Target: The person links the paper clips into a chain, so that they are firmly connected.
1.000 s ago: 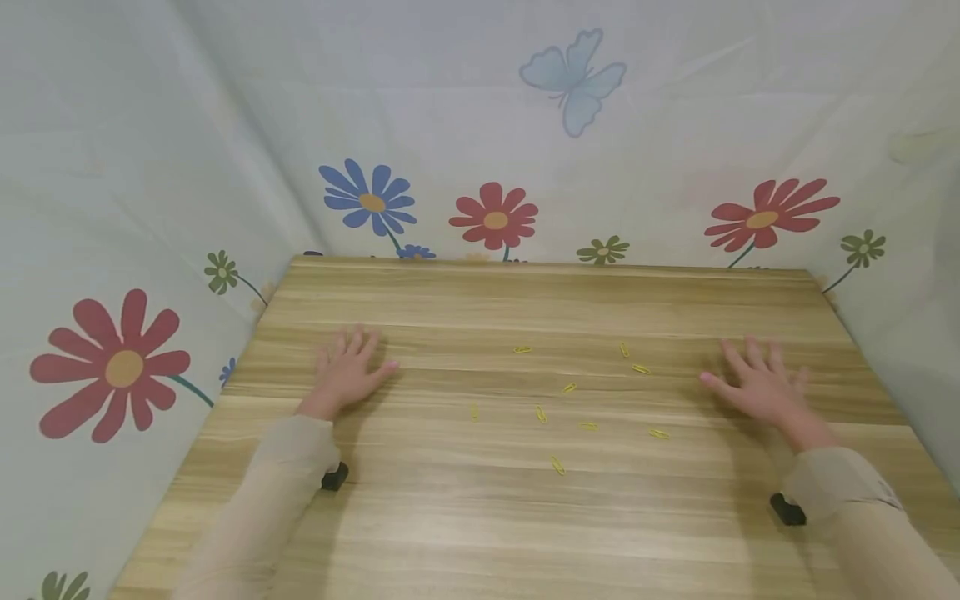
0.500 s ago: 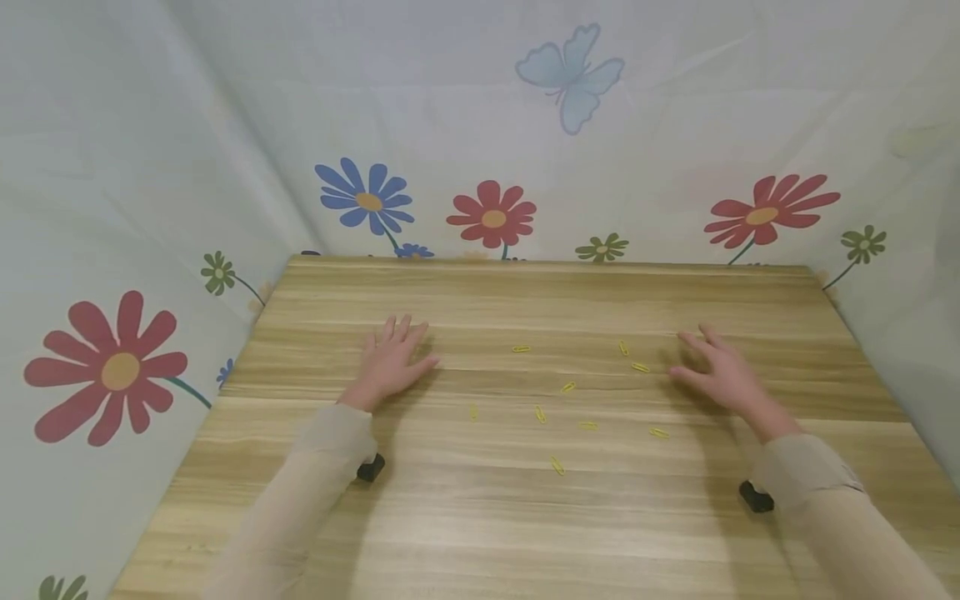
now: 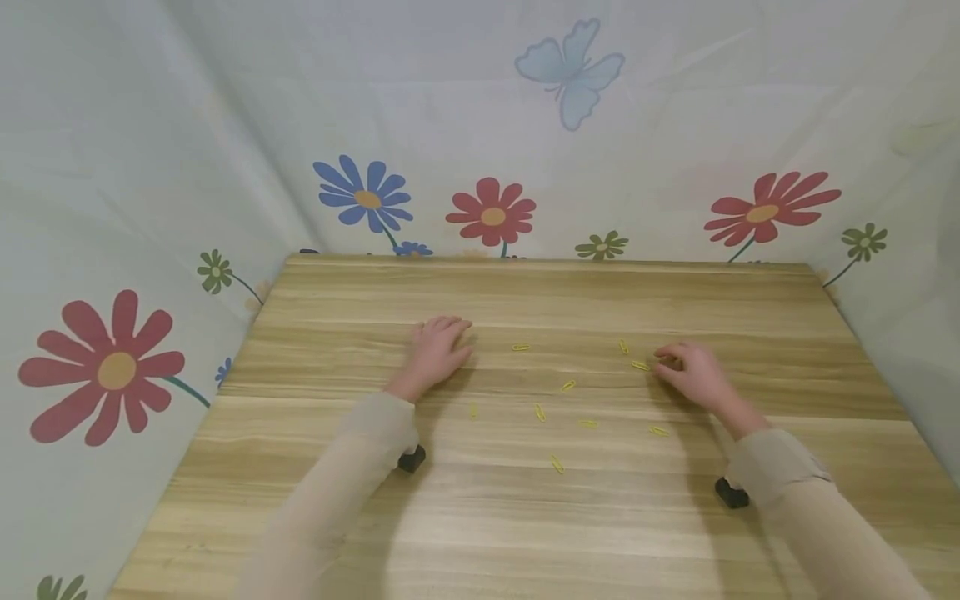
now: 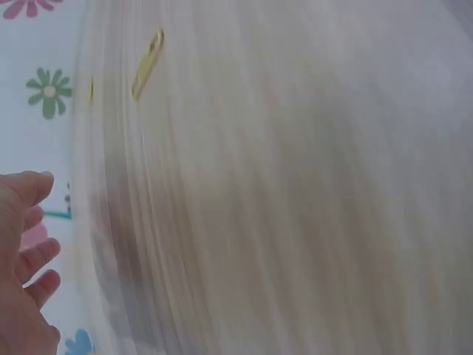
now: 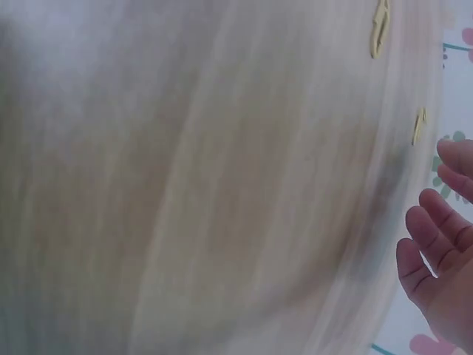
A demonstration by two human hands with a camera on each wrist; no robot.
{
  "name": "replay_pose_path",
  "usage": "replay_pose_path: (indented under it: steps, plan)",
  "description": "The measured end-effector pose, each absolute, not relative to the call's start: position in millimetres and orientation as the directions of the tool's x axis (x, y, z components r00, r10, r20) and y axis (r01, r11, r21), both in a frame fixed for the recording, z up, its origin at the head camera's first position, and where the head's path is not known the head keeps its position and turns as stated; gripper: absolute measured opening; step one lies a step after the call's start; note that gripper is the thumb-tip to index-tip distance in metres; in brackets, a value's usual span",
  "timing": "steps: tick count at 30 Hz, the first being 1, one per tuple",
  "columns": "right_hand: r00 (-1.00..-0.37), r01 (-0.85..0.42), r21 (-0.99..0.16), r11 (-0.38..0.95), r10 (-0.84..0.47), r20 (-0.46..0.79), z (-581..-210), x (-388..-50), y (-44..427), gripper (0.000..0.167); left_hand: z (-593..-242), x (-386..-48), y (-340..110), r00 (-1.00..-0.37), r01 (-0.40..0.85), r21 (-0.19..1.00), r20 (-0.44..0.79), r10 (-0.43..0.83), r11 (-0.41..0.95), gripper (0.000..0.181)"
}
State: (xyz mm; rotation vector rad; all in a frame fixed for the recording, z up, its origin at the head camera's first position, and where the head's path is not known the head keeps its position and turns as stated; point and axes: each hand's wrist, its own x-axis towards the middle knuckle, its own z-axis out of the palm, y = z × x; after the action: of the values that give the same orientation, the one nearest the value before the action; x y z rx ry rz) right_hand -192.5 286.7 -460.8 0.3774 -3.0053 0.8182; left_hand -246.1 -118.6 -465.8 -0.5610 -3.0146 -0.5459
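Note:
Several yellow paper clips lie scattered over the middle of the wooden table. My right hand (image 3: 696,375) hovers just beside a paper clip (image 3: 640,365), thumb and index finger bent toward it. The right wrist view shows the fingers of this hand (image 5: 440,248) loosely curved and holding nothing, with a paper clip (image 5: 419,127) nearby. My left hand (image 3: 435,354) is over the table, left of another paper clip (image 3: 521,347). In the left wrist view, the left hand (image 4: 26,255) has relaxed, slightly bent fingers and nothing in them.
The wooden table (image 3: 480,533) meets a white cloth backdrop (image 3: 420,83) printed with flowers and a butterfly. A small black device sits under each sleeve cuff. One paper clip (image 3: 557,464) lies nearest the front of the group.
Both hands have moved inward from the sides toward the paper clips. Their spread fingers have bent, the right thumb and index drawing closer together. The paper clips stay where they were.

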Motion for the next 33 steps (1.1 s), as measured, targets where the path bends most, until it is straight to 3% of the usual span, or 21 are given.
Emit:
replay_pose_path:
  steps: [7, 33]
  plan:
    - [-0.979, -0.195, -0.528, 0.827, -0.196, 0.055, -463.7, -192.3, 279.6, 0.027, -463.6, -245.9, -92.0, -0.934, 0.354, 0.392, 0.101, 0.342, 0.849, 0.03]
    - [-0.99, -0.143, -0.494, 0.858, -0.131, 0.058, -477.8, -197.3, 272.3, 0.018, -474.2, -236.8, -46.0, -0.974, 0.223, 0.391, 0.046, 0.223, 0.893, 0.026]
